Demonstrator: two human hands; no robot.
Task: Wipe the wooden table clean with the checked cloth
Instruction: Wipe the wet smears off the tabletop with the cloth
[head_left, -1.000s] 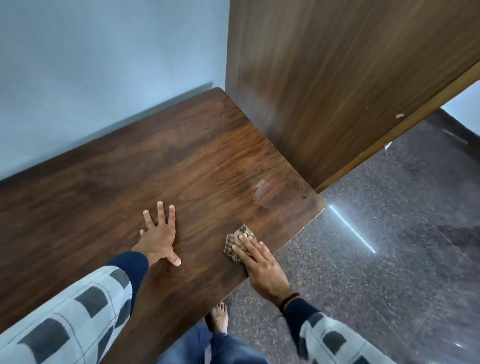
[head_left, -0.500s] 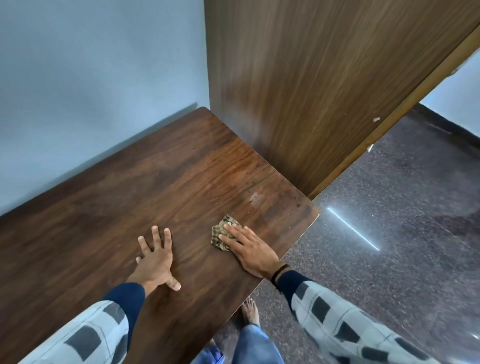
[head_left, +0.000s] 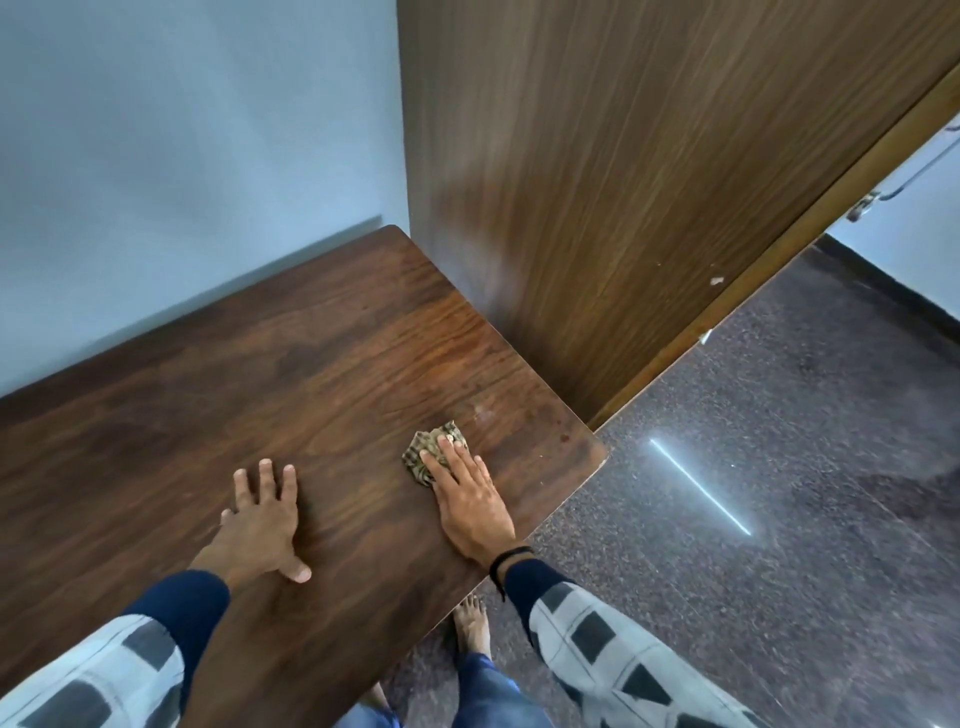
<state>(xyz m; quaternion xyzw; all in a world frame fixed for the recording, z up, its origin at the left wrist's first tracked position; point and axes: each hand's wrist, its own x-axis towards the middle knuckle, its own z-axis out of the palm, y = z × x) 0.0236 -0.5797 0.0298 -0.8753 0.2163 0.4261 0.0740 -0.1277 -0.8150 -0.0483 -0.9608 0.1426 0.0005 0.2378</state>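
Observation:
The dark wooden table (head_left: 218, 395) fills the left and middle of the head view. A small crumpled checked cloth (head_left: 427, 452) lies near the table's right end, and my right hand (head_left: 470, 499) presses flat on it with fingers stretched over the cloth. Only the cloth's far and left edges show past my fingers. A pale smudge (head_left: 484, 413) marks the wood just beyond the cloth. My left hand (head_left: 262, 522) rests flat on the table to the left, fingers spread, holding nothing.
A tall wooden panel (head_left: 623, 182) stands against the table's right far corner. A pale blue wall (head_left: 182, 156) runs behind the table. Dark speckled floor (head_left: 753, 519) lies to the right. My bare foot (head_left: 470, 629) shows below the table's near edge.
My right hand has slid the cloth along the table, first leftward, then up toward the pale smudge. My left hand stays planted flat. The camera view has shifted.

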